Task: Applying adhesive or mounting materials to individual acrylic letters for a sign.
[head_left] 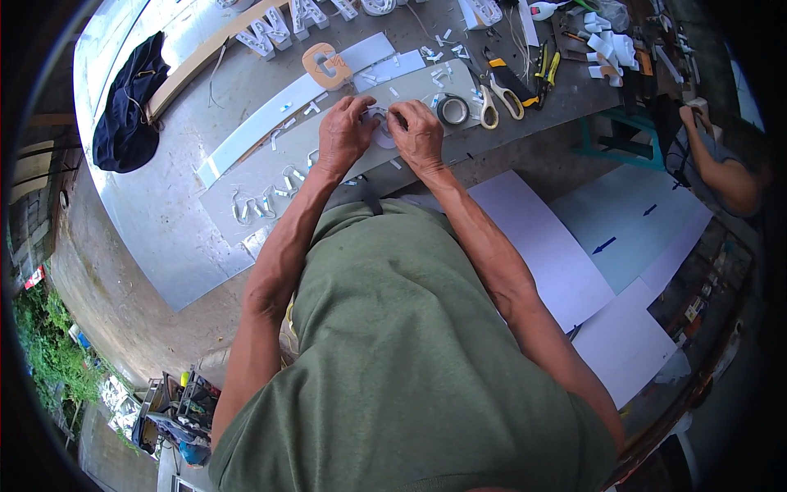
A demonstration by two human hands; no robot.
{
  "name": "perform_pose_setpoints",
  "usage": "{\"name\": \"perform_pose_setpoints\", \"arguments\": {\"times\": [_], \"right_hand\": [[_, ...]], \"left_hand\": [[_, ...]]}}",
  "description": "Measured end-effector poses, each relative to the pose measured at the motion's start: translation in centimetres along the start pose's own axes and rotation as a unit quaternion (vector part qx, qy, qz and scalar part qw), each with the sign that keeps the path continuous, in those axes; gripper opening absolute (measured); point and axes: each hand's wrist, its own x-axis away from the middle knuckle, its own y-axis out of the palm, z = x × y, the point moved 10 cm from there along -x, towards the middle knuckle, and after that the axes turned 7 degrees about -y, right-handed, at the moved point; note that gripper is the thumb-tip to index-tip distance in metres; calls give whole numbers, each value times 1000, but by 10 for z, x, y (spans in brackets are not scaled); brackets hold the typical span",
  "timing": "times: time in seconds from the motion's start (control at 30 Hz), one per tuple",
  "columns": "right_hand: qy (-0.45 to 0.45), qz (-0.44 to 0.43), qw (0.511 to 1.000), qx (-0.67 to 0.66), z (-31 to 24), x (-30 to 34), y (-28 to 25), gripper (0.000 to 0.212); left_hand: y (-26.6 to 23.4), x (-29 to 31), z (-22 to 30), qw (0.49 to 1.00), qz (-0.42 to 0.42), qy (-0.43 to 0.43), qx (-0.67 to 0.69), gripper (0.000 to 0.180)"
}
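Over the near side of the metal worktable point(176, 217), the head view shows two bare hands close together at one pale, rounded piece point(383, 138). This piece lies between the left hand point(343, 138) and the right hand point(420, 135), above a long grey board point(416, 88). Both sets of fingers are curled inward with the tips near it — whether either hand grips it or merely touches it, I cannot tell, as the knuckles hide the contact.

Just beyond sits one orange letter-shaped piece point(312, 64); at the far edge stand at least four white letter-shaped pieces point(266, 38) in a row. More than a dozen small white modules point(288, 182) lie about, some joined by thin wires.

Right of the hands are one roll of dark tape point(465, 110), one pair of scissors point(494, 83), one black-and-yellow cutter point(515, 84) and what look like two yellow-handled tools point(552, 69). Farther right lie several curled white offcuts point(613, 51) and one clear plastic bag point(613, 11) — its contents are too small to tell. One dark cloth point(131, 102) lies at left; another person point(730, 176) is at the right.
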Motion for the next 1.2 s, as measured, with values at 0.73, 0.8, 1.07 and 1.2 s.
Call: {"name": "perform_pose_setpoints", "arguments": {"times": [0.73,0.8,1.07,1.2], "right_hand": [[-7,-22,999,-32,-1,-1,3,19],[-3,-26,998,-50,-1,1,0,21],[3,-36,994,-101,4,3,-5,22],[2,-24,995,-92,4,2,-5,20]], "left_hand": [[-1,-1,3,998,35,46,-32,11],[0,1,3,998,36,49,-31,10],[-1,0,3,998,38,46,-29,9],[-3,1,4,997,45,50,-23,10]]}}
